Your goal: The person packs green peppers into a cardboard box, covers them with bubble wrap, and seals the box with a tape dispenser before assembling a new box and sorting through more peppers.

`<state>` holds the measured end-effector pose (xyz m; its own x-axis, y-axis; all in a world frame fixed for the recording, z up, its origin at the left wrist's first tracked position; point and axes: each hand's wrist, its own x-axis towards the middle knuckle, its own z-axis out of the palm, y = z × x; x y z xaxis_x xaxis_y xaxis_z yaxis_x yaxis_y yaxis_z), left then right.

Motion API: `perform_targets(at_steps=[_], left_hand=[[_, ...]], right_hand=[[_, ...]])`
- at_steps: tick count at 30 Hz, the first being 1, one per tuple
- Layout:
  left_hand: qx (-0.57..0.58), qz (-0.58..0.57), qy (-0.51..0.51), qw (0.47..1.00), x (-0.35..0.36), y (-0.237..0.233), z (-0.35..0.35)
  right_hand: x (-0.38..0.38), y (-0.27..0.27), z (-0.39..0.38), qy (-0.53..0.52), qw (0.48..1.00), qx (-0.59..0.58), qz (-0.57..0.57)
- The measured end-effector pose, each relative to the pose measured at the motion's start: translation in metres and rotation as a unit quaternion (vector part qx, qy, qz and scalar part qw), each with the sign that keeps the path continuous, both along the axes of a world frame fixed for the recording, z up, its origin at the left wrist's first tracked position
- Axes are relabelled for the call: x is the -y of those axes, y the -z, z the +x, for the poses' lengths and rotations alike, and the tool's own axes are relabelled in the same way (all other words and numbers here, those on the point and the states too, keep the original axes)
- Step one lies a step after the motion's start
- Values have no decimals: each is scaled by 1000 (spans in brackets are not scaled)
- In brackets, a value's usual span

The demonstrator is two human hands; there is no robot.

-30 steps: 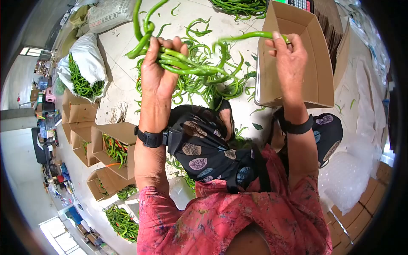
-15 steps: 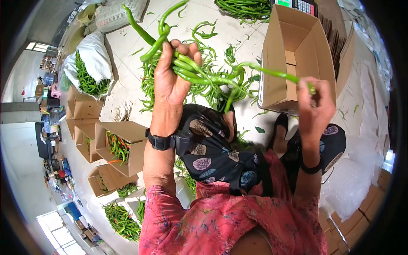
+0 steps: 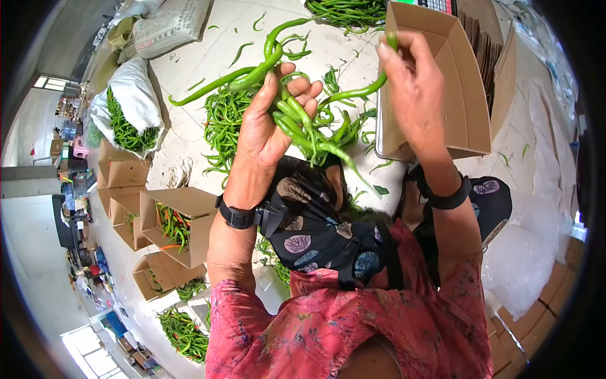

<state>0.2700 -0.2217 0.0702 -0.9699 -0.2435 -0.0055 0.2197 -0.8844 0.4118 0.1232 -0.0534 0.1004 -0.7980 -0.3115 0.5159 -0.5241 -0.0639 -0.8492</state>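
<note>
A loose bunch of long green chili peppers lies across the palm of my left hand, whose fingers curl around it. Two curved peppers stick out past the thumb toward the left and the top. My right hand pinches one long green chili pepper near its thick end, beside the open cardboard box. That pepper's thin end reaches back toward the bunch. Below my left hand, a heap of green chili peppers covers the tiled floor, partly hidden by the hand.
A white sack spilling peppers lies at left, below a printed sack. Several cardboard boxes, some holding green and red peppers, stand lower left. At the top are a full container of peppers and a keypad device. Bubble wrap lies at right.
My right hand has moved up and left with its pepper, from the box's lower right to its left edge. The bunch in my left hand has turned slightly and shifted right.
</note>
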Motion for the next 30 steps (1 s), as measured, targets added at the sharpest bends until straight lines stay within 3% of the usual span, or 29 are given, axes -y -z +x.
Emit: perform_targets(at_steps=[2, 3, 7, 9, 10, 11, 13, 15, 16, 19, 20, 23, 26, 27, 29, 30], left_hand=[[6, -19, 17, 1000, 3, 5, 0], [-2, -4, 20, 1000, 2, 5, 0], [34, -15, -6, 999, 2, 4, -2], [41, -12, -9, 999, 2, 7, 1], [51, -35, -7, 998, 2, 7, 1], [60, -60, -4, 996, 2, 6, 1], [58, -57, 2, 997, -1, 6, 0], [88, -102, -20, 991, -9, 0, -4], [75, -117, -8, 990, -12, 0, -6], [97, -179, -23, 979, -25, 1, -12], [98, -206, -17, 973, -28, -3, -12], [97, -171, -21, 980, -23, -1, -15], [116, -153, -16, 981, -17, 4, -9], [116, -127, -13, 985, -16, 4, -8], [130, -106, -30, 985, -14, 2, -10], [130, -103, -53, 985, -9, 6, -10]], right_hand=[[8, -10, 0, -45, 991, 73, -107], [11, -11, -2, -43, 991, 74, -104], [7, -15, -18, -34, 992, 102, -73], [-11, -25, -26, -95, 984, 144, -39], [-22, -48, -11, -101, 980, 154, 74], [-26, -41, -6, -100, 980, 154, 75], [-33, -14, 0, -336, 916, 0, 219], [-28, -1, 19, -306, 903, 119, 278], [-21, 3, 26, -300, 918, 174, 193], [9, 31, 33, -264, 947, 136, 125], [13, 26, 35, -252, 931, 178, 198], [26, 45, 34, -264, 932, 207, 138], [16, 26, 21, -227, 920, 254, 194], [12, 28, 15, -228, 920, 254, 195], [1, 35, 3, -215, 914, 139, 313], [-4, 44, 3, -190, 926, 96, 311]])
